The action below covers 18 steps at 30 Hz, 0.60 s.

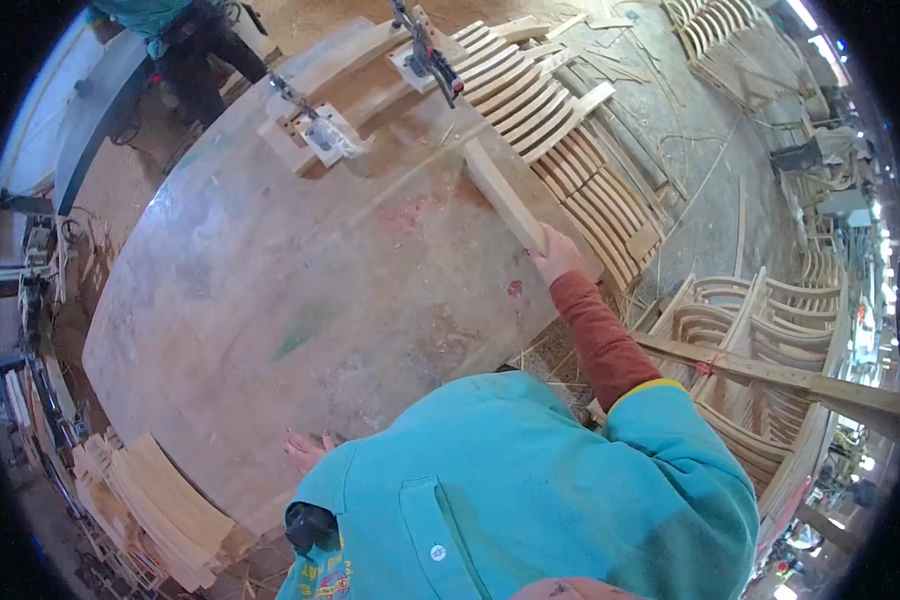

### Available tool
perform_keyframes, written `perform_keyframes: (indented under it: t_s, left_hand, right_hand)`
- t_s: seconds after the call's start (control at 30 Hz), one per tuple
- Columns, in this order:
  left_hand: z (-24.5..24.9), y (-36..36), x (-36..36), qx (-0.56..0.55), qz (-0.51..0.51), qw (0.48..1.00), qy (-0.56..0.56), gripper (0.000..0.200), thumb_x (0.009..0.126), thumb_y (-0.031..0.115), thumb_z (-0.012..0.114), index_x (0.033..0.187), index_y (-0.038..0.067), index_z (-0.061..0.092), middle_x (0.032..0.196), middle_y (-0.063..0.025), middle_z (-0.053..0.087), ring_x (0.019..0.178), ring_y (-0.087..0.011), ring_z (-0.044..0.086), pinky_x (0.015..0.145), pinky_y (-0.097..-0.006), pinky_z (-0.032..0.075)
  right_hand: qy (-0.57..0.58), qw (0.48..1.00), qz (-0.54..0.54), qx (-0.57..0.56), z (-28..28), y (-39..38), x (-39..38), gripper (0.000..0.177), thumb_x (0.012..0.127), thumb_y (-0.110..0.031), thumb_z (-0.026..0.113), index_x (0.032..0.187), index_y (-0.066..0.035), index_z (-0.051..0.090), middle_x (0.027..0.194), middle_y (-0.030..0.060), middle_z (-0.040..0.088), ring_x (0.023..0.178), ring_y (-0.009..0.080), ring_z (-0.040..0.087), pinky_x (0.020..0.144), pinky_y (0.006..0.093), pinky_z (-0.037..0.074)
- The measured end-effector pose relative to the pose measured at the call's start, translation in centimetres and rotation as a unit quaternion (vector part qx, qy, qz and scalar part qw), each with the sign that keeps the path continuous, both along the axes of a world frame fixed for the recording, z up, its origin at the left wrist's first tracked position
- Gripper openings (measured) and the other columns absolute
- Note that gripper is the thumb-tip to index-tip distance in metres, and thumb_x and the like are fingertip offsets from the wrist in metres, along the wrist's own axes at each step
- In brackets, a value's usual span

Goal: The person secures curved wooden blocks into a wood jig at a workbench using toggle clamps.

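Observation:
My right hand (pixel 556 254) is closed around the near end of a straight wooden block (pixel 504 194), which lies along the right side of the large worktable (pixel 230 300). My left hand (pixel 310 449) rests on the near edge of the tabletop, fingers apart, with nothing in it; my body partly hides it. Just right of the block are rows of curved wooden slats (pixel 515 88). Toward the far side of the table, a jig with a toggle clamp (pixel 320 135) and a second toggle clamp (pixel 432 68) sit by curved wooden pieces.
A stack of curved boards (pixel 165 490) stands at the lower left. To the right, a rack of curved wooden parts (pixel 760 330) has a long beam (pixel 770 375) across it. Another person (pixel 185 40) stands at the far left. Wood strips (pixel 610 60) litter the floor.

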<state>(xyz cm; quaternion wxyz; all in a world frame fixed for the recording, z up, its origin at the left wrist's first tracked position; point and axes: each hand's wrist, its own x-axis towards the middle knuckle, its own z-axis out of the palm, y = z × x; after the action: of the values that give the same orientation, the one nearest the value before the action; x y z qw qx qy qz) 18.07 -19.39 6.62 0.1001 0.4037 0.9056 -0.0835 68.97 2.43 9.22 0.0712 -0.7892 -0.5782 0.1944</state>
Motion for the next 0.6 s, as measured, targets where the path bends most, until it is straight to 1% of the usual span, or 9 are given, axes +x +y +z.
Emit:
perform_keyframes:
  t_s: [0.03,0.07,0.13,0.17,0.23,0.33,0.37,0.43,0.6]
  left_hand:
    - [0.6,0.1,0.1,-0.045,0.029,0.998,0.022,0.086,0.079,0.04,0.062,0.144,0.012,0.013,0.141,-0.0223,0.024,0.131,-0.038,0.024,0.101,-0.0503,0.03]
    - [-0.3,-0.5,-1.2,-0.051,0.017,0.998,0.022,0.085,0.08,0.045,0.058,0.144,0.015,0.012,0.143,-0.0204,0.021,0.132,-0.038,0.021,0.101,-0.0529,0.028]
    - [-3.7,-2.1,-4.6,-0.068,-0.004,0.997,0.021,0.083,0.082,0.055,0.051,0.145,0.021,0.01,0.147,-0.0166,0.014,0.134,-0.038,0.017,0.101,-0.0582,0.024]
    - [-4.9,-2.7,-5.0,-0.064,0.011,0.998,0.024,0.083,0.082,0.058,0.049,0.145,0.023,0.007,0.148,-0.0145,0.009,0.135,-0.0373,0.013,0.101,-0.0607,0.021]
    - [-7.0,-3.1,-5.3,-0.053,0.04,0.997,0.03,0.083,0.081,0.063,0.044,0.145,0.028,0.003,0.151,-0.0103,-0.001,0.137,-0.0358,0.005,0.1,-0.0658,0.016]
    - [-7.3,-3.0,-5.6,-0.047,0.071,0.996,-0.02,0.087,0.08,0.064,0.045,0.144,0.03,-0.004,0.15,-0.0079,-0.013,0.138,-0.0319,-0.007,0.098,-0.0694,0.008]
    - [-7.1,-2.9,-5.5,-0.057,0.079,0.995,-0.034,0.088,0.08,0.064,0.045,0.144,0.03,-0.005,0.15,-0.0075,-0.014,0.138,-0.0314,-0.008,0.099,-0.0693,0.008]
    - [-5.0,-2.4,-4.8,-0.078,0.095,0.99,-0.062,0.09,0.079,0.065,0.046,0.144,0.031,-0.007,0.15,-0.0067,-0.016,0.138,-0.0303,-0.011,0.099,-0.0692,0.007]
    - [-7.0,-3.1,-4.6,-0.025,0.095,0.995,-0.032,0.091,0.079,0.064,0.047,0.143,0.031,-0.007,0.15,-0.0069,-0.016,0.138,-0.0294,-0.011,0.099,-0.0689,0.006]
  right_hand:
    - [0.01,1.0,0.009,0.014,0.1,0.0,-0.5,0.064,0.075,-0.029,0.066,0.131,-0.014,0.039,0.105,0.0157,0.06,0.101,0.0335,0.055,0.088,0.0406,0.043]
    - [0.019,0.999,0.019,0.026,0.3,-0.1,-1.1,0.061,0.076,-0.027,0.065,0.13,-0.013,0.04,0.101,0.0159,0.061,0.097,0.0337,0.056,0.087,0.0408,0.044]
    - [0.038,0.998,0.052,0.015,0.7,-0.8,-2.6,0.061,0.075,-0.029,0.065,0.13,-0.015,0.041,0.1,0.0177,0.061,0.093,0.0358,0.057,0.083,0.0431,0.045]
    - [0.046,0.997,0.067,0.01,0.9,-1.1,-3.5,0.061,0.075,-0.029,0.065,0.129,-0.016,0.041,0.099,0.0185,0.06,0.092,0.0368,0.057,0.081,0.0442,0.045]
    - [0.026,0.991,0.124,0.031,0.6,-2.5,-5.3,0.059,0.076,-0.028,0.063,0.13,-0.017,0.04,0.095,0.0185,0.061,0.09,0.037,0.057,0.079,0.044,0.046]
    - [0.005,0.981,0.183,0.055,-0.1,-4.6,-7.5,0.058,0.078,-0.027,0.062,0.131,-0.017,0.039,0.092,0.0191,0.06,0.088,0.0373,0.057,0.077,0.0444,0.046]
    - [0.0,0.978,0.199,0.064,0.0,-5.0,-8.0,0.059,0.079,-0.026,0.061,0.132,-0.017,0.038,0.092,0.0195,0.06,0.088,0.0374,0.058,0.077,0.0446,0.046]
    - [0.003,0.982,0.184,0.051,0.6,-5.7,-9.0,0.059,0.079,-0.027,0.061,0.132,-0.018,0.037,0.091,0.02,0.06,0.087,0.0378,0.058,0.076,0.0448,0.046]
    - [0.039,0.985,0.166,0.032,0.9,-4.2,-11.1,0.06,0.079,-0.028,0.061,0.133,-0.023,0.037,0.09,0.0217,0.06,0.083,0.0389,0.059,0.075,0.0456,0.046]
